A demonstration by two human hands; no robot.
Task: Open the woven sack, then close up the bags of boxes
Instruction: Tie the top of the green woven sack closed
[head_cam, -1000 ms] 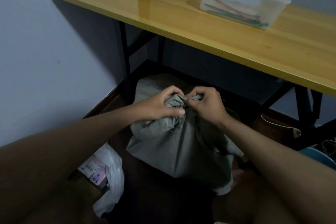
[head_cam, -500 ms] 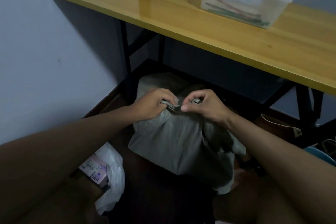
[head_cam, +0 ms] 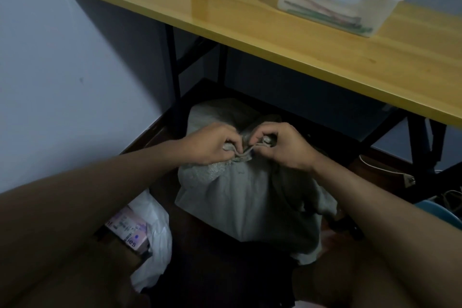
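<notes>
Fingers of both hands pinch the bunched, tied neck of the grey woven sack (head_cam: 247, 202), which sits on the dark floor under the yellow table (head_cam: 312, 47). Left hand (head_cam: 212, 145) and right hand (head_cam: 282, 144) nearly touch there. A white plastic bag (head_cam: 155, 240) holding a box (head_cam: 130, 231) lies just left of the sack.

pink box (head_cam: 127, 231), partial print, possibly "ies"

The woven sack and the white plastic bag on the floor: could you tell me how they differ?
The woven sack is grey and bulky, its gathered top pinched by the left hand and right hand. The white plastic bag is smaller, untouched, open enough to show a printed box. Both sit on the floor.
</notes>
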